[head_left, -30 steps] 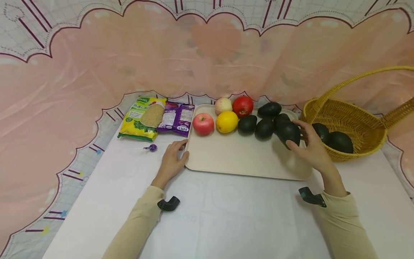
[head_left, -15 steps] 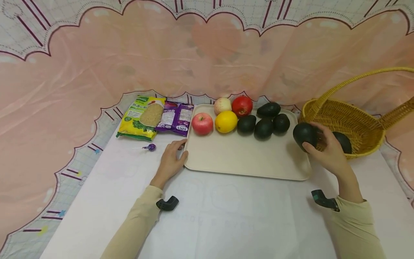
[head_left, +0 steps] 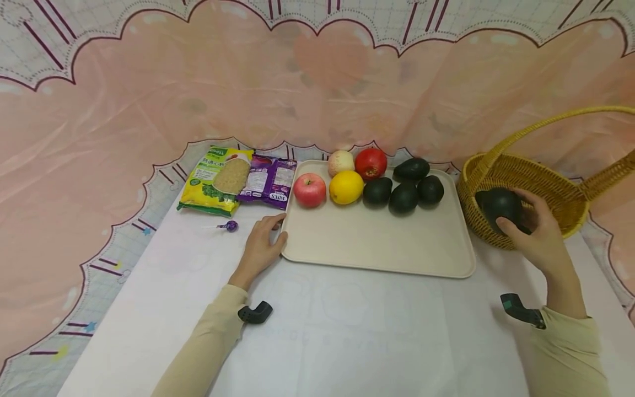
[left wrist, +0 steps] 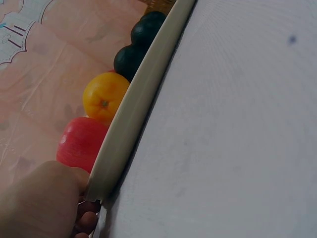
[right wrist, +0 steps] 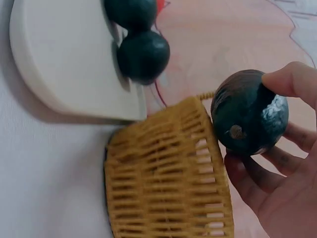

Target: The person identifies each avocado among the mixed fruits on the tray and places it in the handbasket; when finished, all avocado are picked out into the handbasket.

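Observation:
My right hand [head_left: 538,234] grips a dark avocado [head_left: 502,205] over the near-left part of the yellow wicker basket [head_left: 550,182]. In the right wrist view the thumb lies on one side of the avocado [right wrist: 250,111] and the fingers on the other, right at the basket rim [right wrist: 218,163]. Other dark avocados lie in the basket, mostly hidden behind the held one. My left hand [head_left: 260,245] rests against the left edge of the beige tray [head_left: 377,242], fingertips and thumb at its rim. Several avocados [head_left: 403,198] lie along the tray's back right.
Also on the tray are a red apple [head_left: 310,190], a yellow citrus fruit [head_left: 346,187], a pale peach-like fruit [head_left: 341,164] and a pomegranate [head_left: 371,164]. Left of it lie a yellow-green packet [head_left: 215,182], a purple packet [head_left: 270,182] and a lollipop [head_left: 230,226].
My right hand has carried the avocado rightward from above the tray to over the basket, uncovering another avocado on the tray. The left hand stays at the tray's edge.

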A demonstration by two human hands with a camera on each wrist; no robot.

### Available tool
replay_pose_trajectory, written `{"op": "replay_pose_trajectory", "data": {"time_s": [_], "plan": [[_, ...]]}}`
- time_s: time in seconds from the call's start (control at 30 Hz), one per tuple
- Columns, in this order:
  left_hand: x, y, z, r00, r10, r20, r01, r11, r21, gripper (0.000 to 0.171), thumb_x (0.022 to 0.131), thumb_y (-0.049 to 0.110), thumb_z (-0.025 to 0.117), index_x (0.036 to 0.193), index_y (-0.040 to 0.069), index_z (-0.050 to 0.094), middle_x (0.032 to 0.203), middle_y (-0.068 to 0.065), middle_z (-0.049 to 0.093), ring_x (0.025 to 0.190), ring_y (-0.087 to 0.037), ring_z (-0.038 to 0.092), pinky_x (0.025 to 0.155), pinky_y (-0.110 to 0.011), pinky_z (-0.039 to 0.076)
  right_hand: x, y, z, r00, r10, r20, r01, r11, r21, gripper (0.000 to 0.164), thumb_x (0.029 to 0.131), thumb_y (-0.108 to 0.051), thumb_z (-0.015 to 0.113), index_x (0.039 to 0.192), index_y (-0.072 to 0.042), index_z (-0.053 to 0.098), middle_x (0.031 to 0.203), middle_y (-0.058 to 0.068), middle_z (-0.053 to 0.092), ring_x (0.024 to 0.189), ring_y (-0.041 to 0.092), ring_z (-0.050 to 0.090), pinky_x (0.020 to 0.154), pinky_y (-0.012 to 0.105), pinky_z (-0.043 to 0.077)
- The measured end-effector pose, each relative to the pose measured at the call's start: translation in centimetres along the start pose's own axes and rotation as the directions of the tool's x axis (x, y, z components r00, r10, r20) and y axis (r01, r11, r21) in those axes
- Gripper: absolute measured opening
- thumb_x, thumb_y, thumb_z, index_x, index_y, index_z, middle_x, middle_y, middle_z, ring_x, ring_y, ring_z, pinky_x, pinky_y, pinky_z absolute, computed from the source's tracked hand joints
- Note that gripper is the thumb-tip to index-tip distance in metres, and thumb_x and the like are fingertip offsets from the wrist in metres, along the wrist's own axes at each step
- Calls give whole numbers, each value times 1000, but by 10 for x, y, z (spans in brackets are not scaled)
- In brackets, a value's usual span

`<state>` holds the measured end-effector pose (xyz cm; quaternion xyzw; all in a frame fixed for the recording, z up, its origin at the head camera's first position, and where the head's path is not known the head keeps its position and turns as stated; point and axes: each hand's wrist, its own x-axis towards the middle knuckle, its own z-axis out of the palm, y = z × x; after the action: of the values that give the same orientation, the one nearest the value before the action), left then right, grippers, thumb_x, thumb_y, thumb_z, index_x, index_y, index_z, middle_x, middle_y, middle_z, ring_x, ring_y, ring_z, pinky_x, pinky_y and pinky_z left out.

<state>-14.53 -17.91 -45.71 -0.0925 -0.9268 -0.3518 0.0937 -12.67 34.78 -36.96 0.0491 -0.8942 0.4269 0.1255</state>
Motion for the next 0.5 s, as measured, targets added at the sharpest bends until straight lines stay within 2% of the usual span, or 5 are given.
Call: {"op": "replay_pose_trajectory", "data": {"time_s": [0.1,0.3,0.37,0.5], "plan": [[0,0,0,1000,-4,1,4,1000,-3,44,88,13,58,132,10,53,117,-12,60,104,-25,52,92,-42,41,1,4,-7,1000,7,-10,-7,1000,-10,67,85,-6,65,145,-19,35,115,-23,43,94,-17,46,73,-2,38],[-1,0,1,1000,11,-8,-11,1000,0,44,88,13,59,131,8,54,114,-13,60,102,-26,52,90,-42,42,3,13,-19,999,50,-17,-50,999,-21,67,87,-9,64,145,-23,34,131,-15,39,111,-10,43,79,-2,35],[-1,-1,1,1000,15,-9,-15,1000,4,44,88,13,59,131,8,54,114,-13,60,102,-26,52,90,-42,42,3,15,-22,998,49,-26,-50,999,-23,67,86,-9,65,145,-24,35,131,-15,40,110,-10,43,80,-2,35],[-1,-2,2,1000,15,-7,-15,1000,0,44,88,13,59,132,9,53,114,-13,60,102,-26,52,91,-42,42,6,20,-27,999,13,-47,-14,1000,-22,67,84,-5,66,143,-20,38,122,-23,41,101,-13,43,78,-2,34]]}}
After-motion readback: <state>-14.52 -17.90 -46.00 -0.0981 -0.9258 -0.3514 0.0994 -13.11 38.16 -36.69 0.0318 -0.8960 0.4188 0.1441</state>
